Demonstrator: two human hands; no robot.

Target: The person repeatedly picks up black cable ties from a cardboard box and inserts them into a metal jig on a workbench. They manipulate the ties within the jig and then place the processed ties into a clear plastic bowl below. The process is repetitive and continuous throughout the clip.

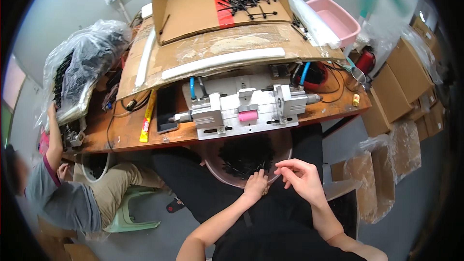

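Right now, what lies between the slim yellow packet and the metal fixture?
A flat, dark rectangular slab, possibly a phone or tablet, lies between the yellow packet and the metal fixture, as the head view shows.

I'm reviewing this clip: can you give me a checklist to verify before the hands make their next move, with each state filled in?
1. Black parts available in the basin: ok, a heap is visible.
2. Left hand at the parts: ok, its fingers reach over the basin's near rim.
3. Left hand's grip on a part: cannot tell, the fingertips blend into the dark heap.
4. Right hand's grip: cannot tell whether its fingertips hold anything small.
5. Both hands clear of the metal fixture: ok.
6. Co-worker's hand well apart: ok, it is at the far left.
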